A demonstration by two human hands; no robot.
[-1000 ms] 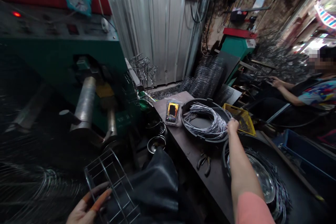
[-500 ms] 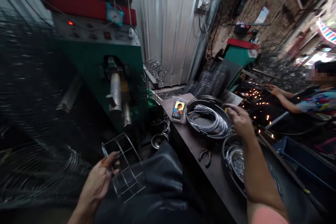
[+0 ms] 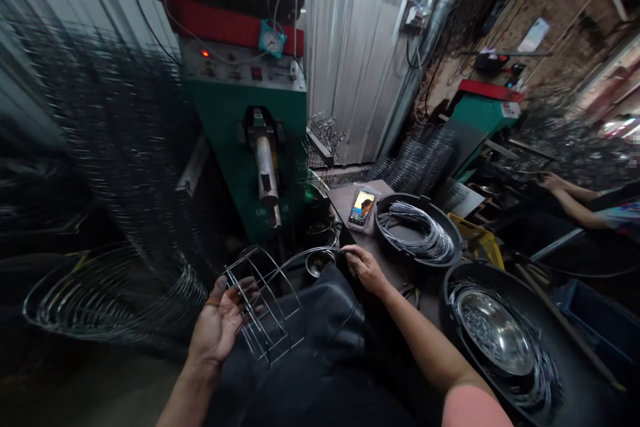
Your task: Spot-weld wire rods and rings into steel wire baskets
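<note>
My left hand (image 3: 220, 323) is palm up at the lower left, its fingers around one side of a small wire basket frame (image 3: 267, 323). The frame's bars are thin, bright metal, and it tilts over my dark apron (image 3: 325, 320). In my right hand (image 3: 367, 270), thumb and fingers pinch the end of a curved metal wire (image 3: 307, 252). From there the wire arcs leftward to the frame; whether it touches the frame I cannot tell. Ahead stands a green machine (image 3: 215, 127) with a projecting metal electrode arm (image 3: 265, 167).
On the bench at right are a phone (image 3: 361, 207), a black tray (image 3: 455, 250) of wire hoops (image 3: 425, 233), and a larger black tray (image 3: 450, 310) with a metal bowl (image 3: 520, 343). Stacked wire racks (image 3: 125, 147) rise at left. Another person's arm (image 3: 575, 200) is at far right.
My right hand has come from the black tray of wire hoops to my lap, bringing a curved wire to the frame. My left hand has turned palm up under the frame. The view has swung left.
</note>
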